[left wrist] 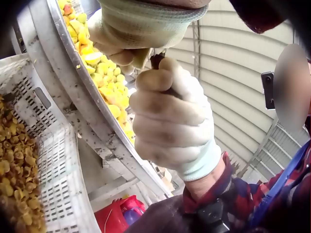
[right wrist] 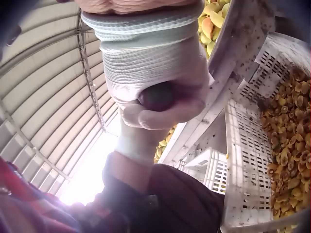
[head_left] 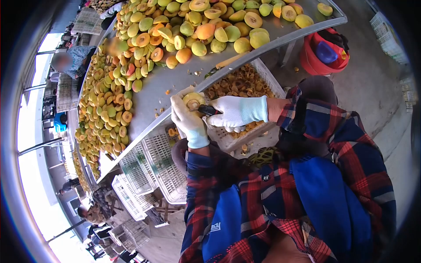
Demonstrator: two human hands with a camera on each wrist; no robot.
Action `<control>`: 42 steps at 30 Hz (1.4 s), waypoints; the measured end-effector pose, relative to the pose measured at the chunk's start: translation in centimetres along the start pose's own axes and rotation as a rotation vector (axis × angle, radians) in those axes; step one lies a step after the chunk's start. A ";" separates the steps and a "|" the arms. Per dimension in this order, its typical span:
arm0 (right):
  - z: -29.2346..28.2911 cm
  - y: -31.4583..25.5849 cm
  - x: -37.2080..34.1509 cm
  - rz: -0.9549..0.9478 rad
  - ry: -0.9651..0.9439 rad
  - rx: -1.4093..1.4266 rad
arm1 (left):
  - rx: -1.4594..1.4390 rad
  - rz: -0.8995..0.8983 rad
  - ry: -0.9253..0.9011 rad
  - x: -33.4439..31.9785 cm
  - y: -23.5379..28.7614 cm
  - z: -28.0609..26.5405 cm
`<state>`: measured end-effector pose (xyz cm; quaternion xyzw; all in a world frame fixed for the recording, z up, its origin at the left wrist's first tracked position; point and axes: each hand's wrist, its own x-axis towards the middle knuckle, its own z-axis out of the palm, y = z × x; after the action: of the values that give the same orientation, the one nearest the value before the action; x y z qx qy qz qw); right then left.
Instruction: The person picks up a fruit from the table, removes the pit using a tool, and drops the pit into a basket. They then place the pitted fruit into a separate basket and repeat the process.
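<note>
In the head view my gloved left hand [head_left: 186,117] holds a halved yellow-green fruit [head_left: 193,101], peach-like, its cut face with a brownish centre turned up. My gloved right hand [head_left: 230,110] grips the black handle [head_left: 208,110] of a small tool, whose tip meets the cut face. From the left wrist, the right hand [left wrist: 170,116] shows as a fist with the fingers wrapped round the handle. The rounded dark handle end [right wrist: 158,96] pokes out of the right fist in the right wrist view. Both hands are over the table's near edge, above a crate [head_left: 267,76] of brown pit pieces.
A metal table [head_left: 151,103] carries heaps of halved fruit [head_left: 197,30]. A yellow-handled tool [head_left: 230,60] lies at its edge. White crates [head_left: 164,162] stand below left, and a red bucket [head_left: 313,59] with a blue thing inside stands right. Other people are at far left.
</note>
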<state>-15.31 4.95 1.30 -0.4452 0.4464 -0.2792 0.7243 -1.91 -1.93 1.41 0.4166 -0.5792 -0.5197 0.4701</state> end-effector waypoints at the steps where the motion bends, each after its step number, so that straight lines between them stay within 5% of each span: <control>1: 0.1 -0.2 -0.1 -0.017 0.031 -0.013 | 0.002 0.002 -0.004 0.1 0.0 0.1; 3: 0.1 0.3 0.5 -0.031 0.047 -0.019 | -0.084 0.026 0.045 0.0 0.0 0.3; 6: -0.3 -0.3 0.3 -0.305 0.330 -0.558 | -0.049 -0.007 0.030 0.2 0.3 0.2; 7: -0.4 -0.3 0.9 -0.442 0.401 -0.736 | 0.241 0.187 -0.016 0.3 0.8 -0.1; 9: -1.6 0.9 0.9 -0.419 0.420 -0.901 | 0.244 0.152 -0.102 0.5 1.0 -0.9; 12: -0.9 0.5 0.5 -0.376 0.417 -0.868 | -0.020 -0.076 -0.101 0.2 0.5 -0.9; 17: -0.5 1.3 1.7 -0.631 0.380 -0.634 | -0.009 0.031 0.008 0.1 0.5 -0.2; 19: -0.2 -1.9 -0.4 -0.062 -0.014 -0.045 | -0.011 0.081 0.051 0.0 0.4 -0.4; 22: -0.9 -2.6 -1.2 -0.028 -0.135 0.107 | 0.002 0.174 0.041 0.4 0.1 -0.5; 24: -1.5 -2.6 -1.3 -0.014 -0.189 0.163 | 0.294 0.424 -0.034 0.5 0.2 -0.8; 25: -1.5 -2.4 -1.5 -0.009 -0.195 0.159 | 0.294 0.421 -0.025 0.5 0.5 -1.2; 27: -1.4 -2.6 -1.5 0.052 -0.092 0.110 | -0.149 -0.032 -0.255 0.7 1.3 -1.6; 28: -1.0 -2.8 -1.5 0.021 -0.029 -0.094 | -0.317 -0.219 -0.210 0.5 1.9 -1.3; 32: -0.2 -2.3 -1.2 -0.011 -0.006 0.021 | -0.213 -0.141 -0.061 0.7 0.6 -0.9; 34: -0.5 -2.7 -1.5 0.088 -0.255 0.390 | -0.249 -0.078 -0.093 0.9 0.6 -1.2; 42: 0.8 -2.9 -1.8 -0.034 -0.088 -0.019 | -0.107 0.011 -0.246 0.8 1.4 -2.1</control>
<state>-15.42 5.45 4.79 -0.4713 0.4090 -0.2673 0.7342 0.01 -2.97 2.88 0.3210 -0.6061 -0.5944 0.4199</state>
